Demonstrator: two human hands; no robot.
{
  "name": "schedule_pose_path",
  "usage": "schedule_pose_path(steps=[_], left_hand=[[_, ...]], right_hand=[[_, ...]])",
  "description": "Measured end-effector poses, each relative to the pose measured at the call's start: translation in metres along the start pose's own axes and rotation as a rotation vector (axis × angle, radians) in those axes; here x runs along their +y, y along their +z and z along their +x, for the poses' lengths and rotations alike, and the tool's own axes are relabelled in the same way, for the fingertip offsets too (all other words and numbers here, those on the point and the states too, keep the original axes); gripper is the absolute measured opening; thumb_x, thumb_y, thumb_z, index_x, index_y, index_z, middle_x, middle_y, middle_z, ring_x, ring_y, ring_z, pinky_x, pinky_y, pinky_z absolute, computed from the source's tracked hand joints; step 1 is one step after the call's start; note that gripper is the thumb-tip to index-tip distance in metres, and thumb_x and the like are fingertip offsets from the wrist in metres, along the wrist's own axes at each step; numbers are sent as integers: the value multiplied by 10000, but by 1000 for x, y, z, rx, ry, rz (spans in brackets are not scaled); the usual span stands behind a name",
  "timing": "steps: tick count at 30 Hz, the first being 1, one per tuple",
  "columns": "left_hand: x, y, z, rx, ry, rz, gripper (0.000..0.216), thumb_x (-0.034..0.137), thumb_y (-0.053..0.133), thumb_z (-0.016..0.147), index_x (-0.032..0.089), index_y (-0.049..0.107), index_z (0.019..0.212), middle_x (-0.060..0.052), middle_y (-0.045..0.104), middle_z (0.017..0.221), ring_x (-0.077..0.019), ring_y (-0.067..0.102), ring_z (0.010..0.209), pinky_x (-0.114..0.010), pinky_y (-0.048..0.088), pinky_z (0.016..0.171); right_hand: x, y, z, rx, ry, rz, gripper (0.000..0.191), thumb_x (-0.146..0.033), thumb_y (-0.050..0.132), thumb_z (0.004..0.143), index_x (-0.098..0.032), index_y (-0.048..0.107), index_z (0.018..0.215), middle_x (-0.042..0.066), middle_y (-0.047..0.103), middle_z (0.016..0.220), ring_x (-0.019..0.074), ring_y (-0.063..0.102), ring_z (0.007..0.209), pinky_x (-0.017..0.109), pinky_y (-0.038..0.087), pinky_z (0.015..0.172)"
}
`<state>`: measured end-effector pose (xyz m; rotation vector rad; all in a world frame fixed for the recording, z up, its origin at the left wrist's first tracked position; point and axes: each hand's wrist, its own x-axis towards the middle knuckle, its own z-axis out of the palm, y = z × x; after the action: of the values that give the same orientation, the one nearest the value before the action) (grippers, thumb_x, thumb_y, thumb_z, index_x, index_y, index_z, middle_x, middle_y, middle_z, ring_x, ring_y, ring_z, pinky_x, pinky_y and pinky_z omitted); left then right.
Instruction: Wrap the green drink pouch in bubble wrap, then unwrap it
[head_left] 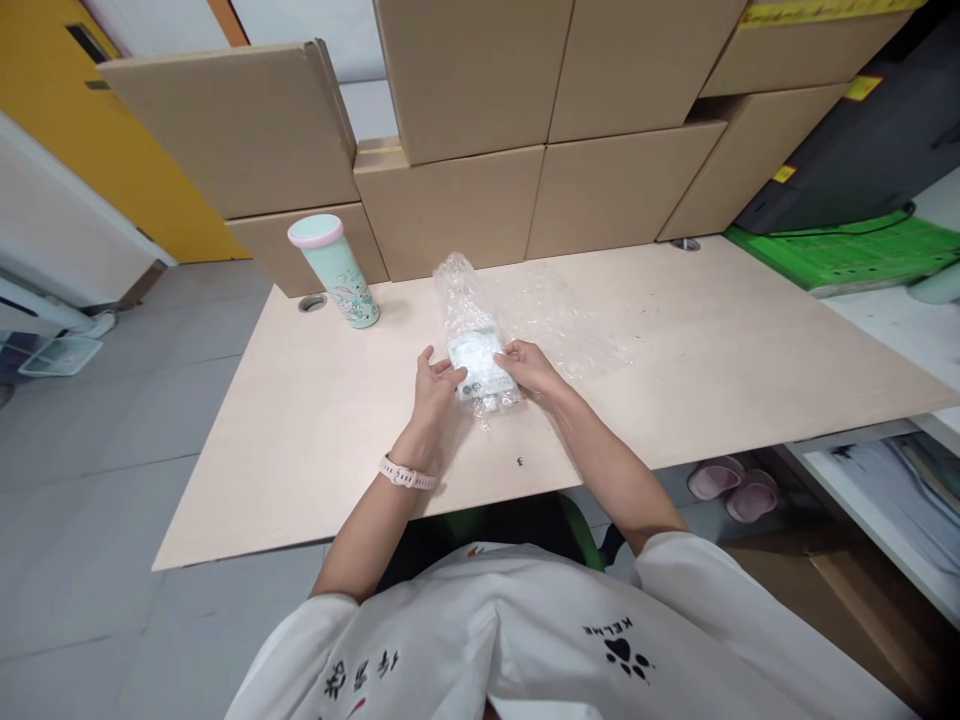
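Bubble-wrapped bottle (478, 352) on desk (675, 340), gripped by fingers of left hand (435, 385) and right hand (529, 367); tumbler (335, 270) behind-left, well apart.

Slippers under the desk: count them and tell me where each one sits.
2. Both pink slippers lie on the floor under the desk's right end: one to the left, the other beside it on the right. The desk may hide more.
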<state>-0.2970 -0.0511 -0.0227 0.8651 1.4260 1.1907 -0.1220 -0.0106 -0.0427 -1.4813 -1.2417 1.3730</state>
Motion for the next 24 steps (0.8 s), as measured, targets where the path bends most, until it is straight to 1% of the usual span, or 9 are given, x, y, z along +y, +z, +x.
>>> schedule_pose_path(steps=[4,6,10,13,15,17,19,22,24], left_hand=[[4,-7,1,-40,-17,-54,1029,79,750,712,216,184,1561,-161,603,1303,-213,679,1034,-302,567,820],[3,-9,3,-46,-15,-84,1086,74,770,679,215,164,1569,-160,618,1312,-227,670,1078,-303,572,831],[2,-8,8,20,22,-93,1185,40,773,612,212,121,1586,-158,604,1356,-228,660,1117,-281,574,828],[1,-7,8,68,40,-55,1189,46,740,623,185,74,1599,-131,663,1208,-216,688,982,-276,572,754],[0,-7,8,99,61,21,1153,63,718,635,179,97,1599,-89,663,1087,-180,677,839,-257,545,675],[-1,-9,7,133,113,140,1083,86,708,639,193,190,1584,-46,619,1023,-132,630,749,-227,499,624],[-2,-10,6,149,178,243,1006,102,707,635,196,294,1547,-26,568,1007,-110,593,745,-211,471,619],[0,-9,1,130,219,273,924,103,687,634,194,372,1498,-23,534,1020,-115,581,791,-213,471,638],[3,-6,-3,81,220,194,881,129,685,661,213,381,1484,-34,540,1058,-120,594,813,-223,485,657]], right_hand=[[0,12,-4,-75,-1,23,252,-401,709,795,-210,548,821,-15,612,643,136,557,515,241,426,458],[-2,13,-7,-107,-64,-35,241,-408,702,793,-205,571,799,-14,615,639,142,564,556,239,421,492],[-10,4,-13,18,-338,-484,306,-450,580,883,-203,599,704,24,654,718,173,588,696,266,395,606],[-16,-7,-21,99,-398,-778,341,-361,481,940,-200,586,658,71,683,802,204,597,760,300,368,651],[-15,-11,-32,56,-397,-802,268,-313,469,943,-204,633,761,68,695,822,209,609,766,304,368,663],[-11,-11,-46,7,-398,-728,217,-340,478,953,-223,657,988,35,696,816,200,622,744,299,387,678],[-4,-7,-61,-4,-410,-643,287,-398,501,956,-254,606,1181,5,689,846,183,631,721,296,413,699],[5,2,-74,19,-443,-641,292,-390,538,940,-271,622,1193,10,660,929,163,627,718,301,435,729],[9,6,-74,21,-467,-676,269,-354,551,929,-268,660,1160,23,644,949,159,614,718,306,437,741]])
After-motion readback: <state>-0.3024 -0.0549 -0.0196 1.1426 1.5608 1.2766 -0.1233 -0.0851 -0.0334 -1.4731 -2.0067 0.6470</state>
